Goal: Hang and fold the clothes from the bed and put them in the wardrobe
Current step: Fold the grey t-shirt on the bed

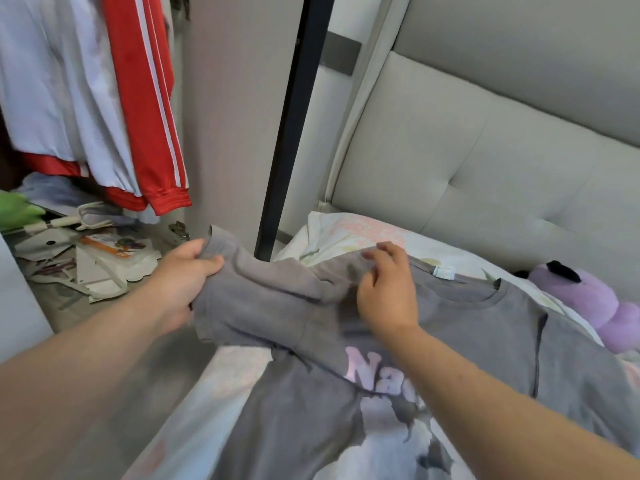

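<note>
A grey T-shirt with pink lettering and a pale print lies front up on the bed. My left hand grips the end of its left sleeve and holds it lifted off the bed edge. My right hand pinches the cloth at the shoulder near the collar. The open wardrobe stands at the left, with a red jacket with white stripes and a pale shirt hanging inside.
A purple plush toy lies by the padded headboard. A floral pillow sits behind the shirt. Papers, boxes and a green item clutter the wardrobe floor. A dark door edge stands between wardrobe and bed.
</note>
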`<move>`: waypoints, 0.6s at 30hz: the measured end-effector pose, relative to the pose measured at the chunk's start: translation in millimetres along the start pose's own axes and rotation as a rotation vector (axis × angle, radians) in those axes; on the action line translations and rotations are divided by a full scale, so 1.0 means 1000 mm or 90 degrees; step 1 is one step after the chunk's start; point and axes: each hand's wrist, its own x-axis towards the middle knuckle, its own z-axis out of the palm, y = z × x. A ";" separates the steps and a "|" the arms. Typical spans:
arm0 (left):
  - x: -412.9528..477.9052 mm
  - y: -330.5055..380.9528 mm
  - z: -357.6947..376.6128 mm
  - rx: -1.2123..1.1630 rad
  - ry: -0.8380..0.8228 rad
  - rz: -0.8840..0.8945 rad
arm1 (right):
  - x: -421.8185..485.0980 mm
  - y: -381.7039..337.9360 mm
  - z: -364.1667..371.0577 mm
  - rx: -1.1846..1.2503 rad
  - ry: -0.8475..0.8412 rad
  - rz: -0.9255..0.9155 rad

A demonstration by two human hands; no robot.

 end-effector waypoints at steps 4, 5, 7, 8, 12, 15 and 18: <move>0.007 0.004 0.001 0.015 -0.033 0.035 | 0.094 0.018 -0.010 -0.170 -0.158 0.176; 0.008 0.005 0.000 0.013 -0.037 0.041 | 0.104 0.025 -0.005 -0.221 -0.241 0.182; 0.013 0.006 -0.001 0.002 -0.039 0.056 | 0.119 0.027 -0.006 -0.187 -0.238 0.175; 0.015 0.006 -0.001 -0.004 -0.034 0.063 | 0.130 0.029 -0.007 -0.117 -0.174 0.203; 0.024 0.003 0.004 -0.024 0.005 0.064 | 0.154 0.051 -0.008 0.127 0.023 0.324; 0.028 0.003 0.011 -0.027 0.024 0.029 | 0.133 0.048 -0.001 0.138 -0.024 0.297; 0.029 0.010 0.016 -0.049 0.028 -0.021 | 0.053 0.025 -0.014 0.054 -0.072 0.091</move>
